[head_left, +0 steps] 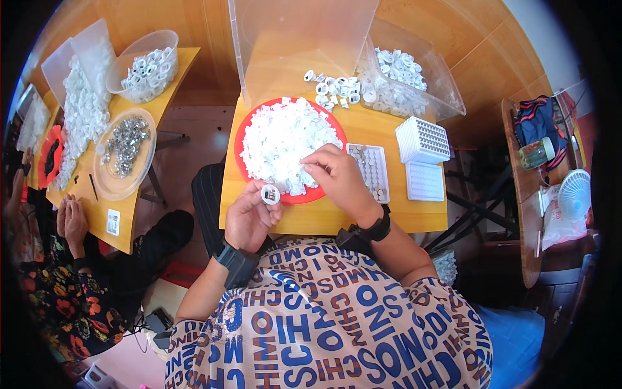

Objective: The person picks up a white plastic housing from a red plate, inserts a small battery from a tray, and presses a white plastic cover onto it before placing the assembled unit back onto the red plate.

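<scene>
Presently, a round white part (270, 194) is held in the left hand (248, 211) at the red tray's (311, 195) near rim; the piled white pieces (288, 142) are overhung by the nearer right hand (341, 181), its grasp indeterminable.

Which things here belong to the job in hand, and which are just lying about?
Seemingly part of it:
round part in left hand
white pieces at right hand
red tray under them
disc tray
clear bin

Apparently just lying about:
fan
jar
plastic bag
</scene>
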The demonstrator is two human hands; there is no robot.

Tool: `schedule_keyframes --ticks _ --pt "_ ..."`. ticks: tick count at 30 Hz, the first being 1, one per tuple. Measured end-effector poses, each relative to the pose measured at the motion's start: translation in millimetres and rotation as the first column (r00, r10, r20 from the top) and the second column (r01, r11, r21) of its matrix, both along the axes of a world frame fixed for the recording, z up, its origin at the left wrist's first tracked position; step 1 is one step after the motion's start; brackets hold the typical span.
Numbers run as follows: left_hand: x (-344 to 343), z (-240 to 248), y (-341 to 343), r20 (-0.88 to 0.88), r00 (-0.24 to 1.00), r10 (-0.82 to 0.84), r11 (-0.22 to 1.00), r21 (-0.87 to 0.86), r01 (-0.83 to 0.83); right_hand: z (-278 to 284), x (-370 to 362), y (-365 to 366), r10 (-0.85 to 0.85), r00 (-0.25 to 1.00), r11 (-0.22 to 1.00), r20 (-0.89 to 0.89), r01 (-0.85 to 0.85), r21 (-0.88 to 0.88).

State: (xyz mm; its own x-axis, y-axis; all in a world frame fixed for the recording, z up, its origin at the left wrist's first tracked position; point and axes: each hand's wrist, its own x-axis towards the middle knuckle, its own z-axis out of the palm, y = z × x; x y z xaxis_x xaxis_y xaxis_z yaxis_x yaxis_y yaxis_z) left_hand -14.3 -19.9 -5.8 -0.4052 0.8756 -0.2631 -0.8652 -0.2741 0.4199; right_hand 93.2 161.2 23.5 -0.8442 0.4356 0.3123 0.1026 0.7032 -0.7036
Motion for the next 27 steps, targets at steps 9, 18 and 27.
schedule_keyframes --ticks 9,18,27 --pt "5.5 -2.1 6.8 -0.097 0.992 -0.083 0.984 0.147 0.097 17.4 5.4 -6.4 0.106 0.994 0.703 0.04 -0.046 -0.71" --pt "9.2 -0.1 8.3 -0.137 0.985 -0.102 0.987 0.107 0.117 19.6 11.9 -10.5 0.139 0.99 0.694 0.026 -0.079 -0.716" --pt "9.1 -5.1 7.9 -0.114 0.979 -0.169 0.981 0.079 0.178 26.5 10.5 -12.7 0.333 0.939 0.867 -0.088 -0.341 -0.364"
